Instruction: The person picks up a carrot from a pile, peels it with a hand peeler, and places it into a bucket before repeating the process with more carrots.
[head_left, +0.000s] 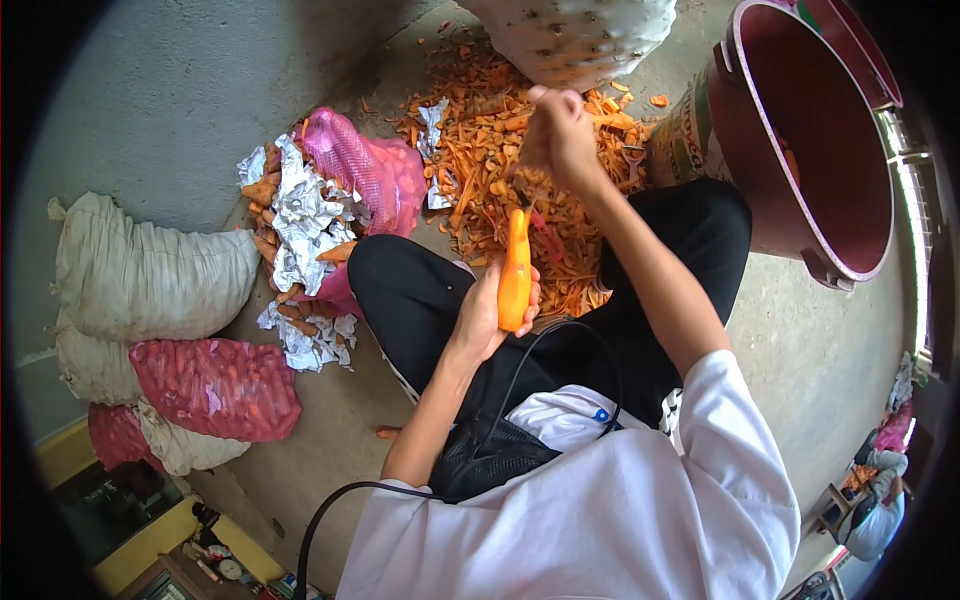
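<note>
My left hand (pixel 486 318) is wrapped round the lower part of a smooth, bright orange peeled carrot (pixel 515 270), its narrower end pointing away from me. Farther out and to the right, my right hand (pixel 562 140) is raised over a pile of orange peelings (pixel 470 130). Its fingers look curled closed, but blur hides what they hold. The two hands are apart. Carrot tops and thin strips make up the pile, which lies on the floor between my bent legs.
Left of my knee, an opened pink net bag (pixel 370 165) spills unpeeled carrots and crumpled paper (pixel 305 230). White sacks (pixel 150 270) and a full red net bag (pixel 215 390) stand farther left. A large maroon tub (pixel 735 110) is at right. A bulging pale sack (pixel 580 40) sits ahead. Another person (pixel 872 525) is at far right.
</note>
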